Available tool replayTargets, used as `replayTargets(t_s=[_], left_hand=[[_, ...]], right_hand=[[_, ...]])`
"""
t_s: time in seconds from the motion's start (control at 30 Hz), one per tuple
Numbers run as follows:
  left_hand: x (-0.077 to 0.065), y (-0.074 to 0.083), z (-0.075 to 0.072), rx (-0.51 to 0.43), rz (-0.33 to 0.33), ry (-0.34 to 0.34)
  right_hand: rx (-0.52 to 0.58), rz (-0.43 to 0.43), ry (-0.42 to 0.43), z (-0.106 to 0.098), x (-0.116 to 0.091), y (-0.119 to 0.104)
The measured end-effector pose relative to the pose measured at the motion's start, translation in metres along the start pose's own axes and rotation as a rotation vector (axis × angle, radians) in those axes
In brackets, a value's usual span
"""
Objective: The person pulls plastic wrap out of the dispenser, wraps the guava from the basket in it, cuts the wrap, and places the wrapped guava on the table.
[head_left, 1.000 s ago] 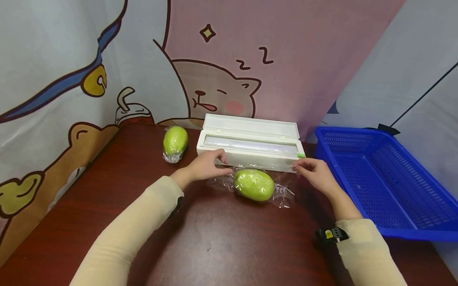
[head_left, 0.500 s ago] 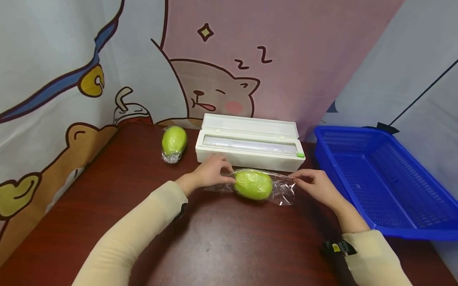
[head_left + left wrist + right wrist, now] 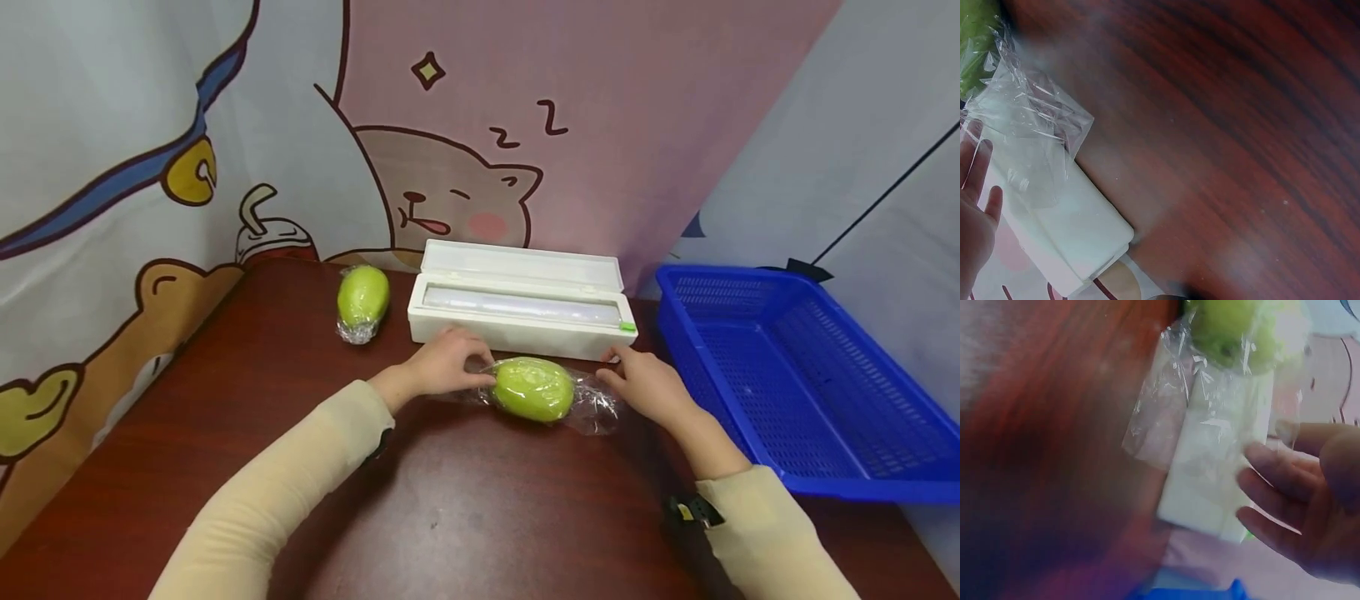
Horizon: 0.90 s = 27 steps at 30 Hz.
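An oval green fruit (image 3: 534,389), mango-like, lies on the table in front of a white cling film box (image 3: 522,327). Clear cling film (image 3: 597,406) is around it, with loose ends spreading to both sides. At the fruit's left end, my left hand (image 3: 450,364) pinches the film's edge between thumb and fingers. My right hand (image 3: 651,385) is at the film's right end, thumb and fingers spread apart. In the right wrist view the thumb overlaps the film (image 3: 1160,419), and the other fingers are apart from it.
A second wrapped green fruit (image 3: 363,298) stands at the back left. The box's lid (image 3: 522,265) is up, showing the film roll (image 3: 521,305) and a green slider (image 3: 627,327). A blue plastic basket (image 3: 795,483) is on the right. A cartoon-print cloth (image 3: 637,125) hangs behind the table.
Both hands have drawn the film's far edge toward the person and down over the fruit. The right hand has since let go and spread its fingers; the left still pinches the film.
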State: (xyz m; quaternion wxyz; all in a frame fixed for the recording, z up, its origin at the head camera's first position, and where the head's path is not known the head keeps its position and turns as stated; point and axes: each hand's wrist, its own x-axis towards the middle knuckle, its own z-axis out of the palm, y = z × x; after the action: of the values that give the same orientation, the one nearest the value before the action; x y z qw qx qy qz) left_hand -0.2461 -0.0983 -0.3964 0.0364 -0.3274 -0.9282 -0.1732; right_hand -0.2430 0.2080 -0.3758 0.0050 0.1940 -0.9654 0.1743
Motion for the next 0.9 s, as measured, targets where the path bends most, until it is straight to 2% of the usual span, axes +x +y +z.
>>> replayTargets(t_s=[0.07, 0.17, 0.23, 0.3, 0.4, 0.5, 0.63, 0.77, 0.9], left_hand=[[0.0, 0.0, 0.0, -0.004, -0.001, -0.003], [0.0, 0.0, 0.001, -0.003, 0.001, -0.001], [0.001, -0.001, 0.002, 0.001, 0.007, 0.001], [0.001, -0.001, 0.001, 0.007, 0.017, -0.001], [0.001, -0.001, -0.002, 0.011, 0.022, -0.002], [0.002, 0.001, -0.004, -0.009, 0.002, 0.018], [0.006, 0.007, -0.003, -0.041, -0.017, 0.061], [0.011, 0.013, 0.002, -0.095, 0.039, 0.09], [0.012, 0.015, 0.007, -0.143, 0.07, 0.115]], right_hand=[[-0.032, 0.0, 0.012, 0.0, 0.007, -0.008], [0.11, -0.096, 0.0, 0.004, 0.015, -0.02], [0.22, -0.186, -0.047, 0.008, 0.019, -0.026], [0.277, -0.237, -0.098, 0.012, 0.021, -0.029], [0.298, -0.256, -0.087, 0.017, 0.022, -0.032], [0.323, -0.243, -0.022, 0.022, 0.02, -0.032], [0.276, -0.264, 0.084, 0.028, 0.017, -0.036], [0.136, -0.316, 0.187, 0.033, 0.014, -0.041], [-0.043, -0.43, 0.267, 0.036, 0.009, -0.044]])
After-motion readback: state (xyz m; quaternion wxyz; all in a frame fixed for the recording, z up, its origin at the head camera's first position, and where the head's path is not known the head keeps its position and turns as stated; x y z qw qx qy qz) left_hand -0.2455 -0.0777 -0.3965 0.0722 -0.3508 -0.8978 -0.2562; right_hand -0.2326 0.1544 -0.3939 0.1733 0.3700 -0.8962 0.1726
